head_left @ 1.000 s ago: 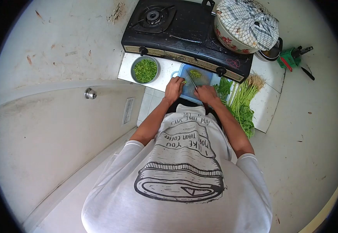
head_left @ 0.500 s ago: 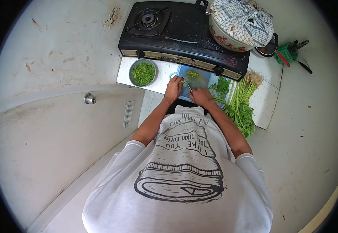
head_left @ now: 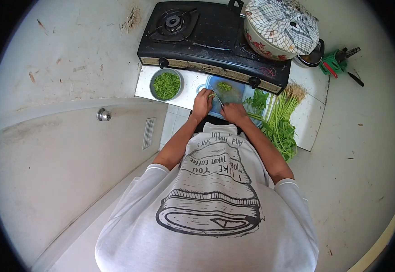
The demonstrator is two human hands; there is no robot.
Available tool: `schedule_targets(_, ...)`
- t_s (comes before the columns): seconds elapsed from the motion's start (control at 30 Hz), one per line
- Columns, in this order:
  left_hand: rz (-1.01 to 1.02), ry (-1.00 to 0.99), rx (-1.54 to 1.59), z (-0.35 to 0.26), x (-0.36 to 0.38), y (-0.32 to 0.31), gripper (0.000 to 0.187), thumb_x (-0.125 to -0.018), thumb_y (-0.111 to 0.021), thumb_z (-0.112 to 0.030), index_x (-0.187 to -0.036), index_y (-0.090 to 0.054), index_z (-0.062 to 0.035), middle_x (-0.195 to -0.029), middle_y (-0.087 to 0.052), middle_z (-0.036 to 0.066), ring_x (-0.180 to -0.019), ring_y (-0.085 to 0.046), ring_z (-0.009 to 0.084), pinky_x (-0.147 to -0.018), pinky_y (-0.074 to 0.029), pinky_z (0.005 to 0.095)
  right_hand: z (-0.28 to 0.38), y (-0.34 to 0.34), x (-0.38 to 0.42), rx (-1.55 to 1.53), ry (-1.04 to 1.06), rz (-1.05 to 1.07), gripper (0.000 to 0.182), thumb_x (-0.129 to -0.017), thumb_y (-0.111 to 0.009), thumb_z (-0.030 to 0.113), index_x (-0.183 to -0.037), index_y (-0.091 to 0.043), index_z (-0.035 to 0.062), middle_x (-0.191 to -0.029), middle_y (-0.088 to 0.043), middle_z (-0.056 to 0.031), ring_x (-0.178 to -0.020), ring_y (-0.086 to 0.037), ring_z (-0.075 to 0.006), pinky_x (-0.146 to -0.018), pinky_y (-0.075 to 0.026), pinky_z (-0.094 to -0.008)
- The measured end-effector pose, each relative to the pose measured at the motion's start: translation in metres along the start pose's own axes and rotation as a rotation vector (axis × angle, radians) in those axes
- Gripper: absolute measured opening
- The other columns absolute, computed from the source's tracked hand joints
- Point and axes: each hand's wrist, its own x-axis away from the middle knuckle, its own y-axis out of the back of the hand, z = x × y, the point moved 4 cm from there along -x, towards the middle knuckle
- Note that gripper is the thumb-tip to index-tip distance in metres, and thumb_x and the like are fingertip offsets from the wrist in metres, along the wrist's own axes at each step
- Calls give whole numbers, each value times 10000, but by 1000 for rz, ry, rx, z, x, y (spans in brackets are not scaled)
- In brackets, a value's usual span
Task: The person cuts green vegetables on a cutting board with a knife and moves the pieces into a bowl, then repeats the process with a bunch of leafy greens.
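Observation:
A blue cutting board (head_left: 240,93) lies below the stove, with a small heap of chopped greens (head_left: 224,86) on it. My right hand (head_left: 233,112) is closed on the handle of a knife (head_left: 218,97), whose blade points up and left over the board. At the board's left edge my left hand (head_left: 202,104) is closed on pale green stems (head_left: 212,95) beside the blade. A grey bowl (head_left: 179,91) of chopped greens stands left of the board. To the right lie long leafy greens with roots (head_left: 279,113).
A black two-burner stove (head_left: 215,27) spans the back, bearing a flowered pot (head_left: 265,47) under a checked cloth (head_left: 283,20). Right of it are a smaller pot (head_left: 314,58) and a green basket (head_left: 331,63) with utensils. A door (head_left: 66,167) is at left.
The view has shifted very slightly. Both hands keep nearly the same places, and the knife stays beside the stems.

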Motion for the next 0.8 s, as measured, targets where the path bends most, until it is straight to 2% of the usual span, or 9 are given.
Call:
schedule_targets(0.17,-15,-20,-20,4,0,-2,137,-937,-704,-53,-1070,-708,-16,-999,-660,179,-895,-668,394,-804,-538,456,9,9,-12,25,7,26,382,-969,-536,299,-878,-771,11,-899,-770,-209,-817,-759,-396,-760,-604,-513)
schedule_targets(0.37,-16,31,16,3,1,-2,130,-927,-682,-17,-1056,-703,-10,-985,-661,184,-915,-665,413,-808,-545,465,4,2,3,37,-12,16,390,-979,-560,327,-861,-760,14,-870,-755,-239,-805,-751,-406,-738,-591,-520)
schedule_targets(0.47,-5,31,13,3,1,-1,120,-935,-681,-31,-1052,-703,-17,-983,-661,181,-912,-666,411,-807,-545,462,2,3,2,7,34,9,384,-975,-558,314,-854,-759,10,-866,-753,-242,-811,-752,-406,-736,-591,-520)
schedule_targets(0.8,-32,87,45,4,1,-2,117,-921,-693,-5,-1038,-702,-9,-958,-653,181,-855,-672,390,-756,-543,454,-2,1,7,8,-9,53,384,-961,-558,337,-868,-772,32,-864,-756,-232,-797,-744,-420,-739,-593,-522)
